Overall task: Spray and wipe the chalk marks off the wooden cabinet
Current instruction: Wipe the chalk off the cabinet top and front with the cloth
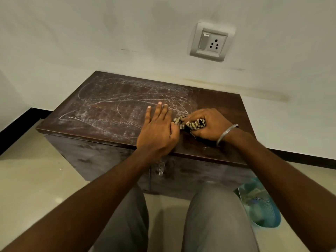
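A low dark wooden cabinet [214, 104] stands against the wall. White chalk marks [112, 104] cover the left and middle of its top. My right hand [209, 124] is closed around a bunched striped cloth [190, 124] near the top's front right. My left hand [156, 131] lies beside it, fingers stretched over the wood, thumb and forefinger pinching one end of the cloth. No spray bottle is recognisable in view.
A blue-green plastic item [261, 202] lies on the floor at the right of my knees. A switch and socket plate [209, 41] is on the wall above the cabinet. The cabinet doors have a clear handle [161, 168]. Pale tiled floor [36, 179] surrounds it.
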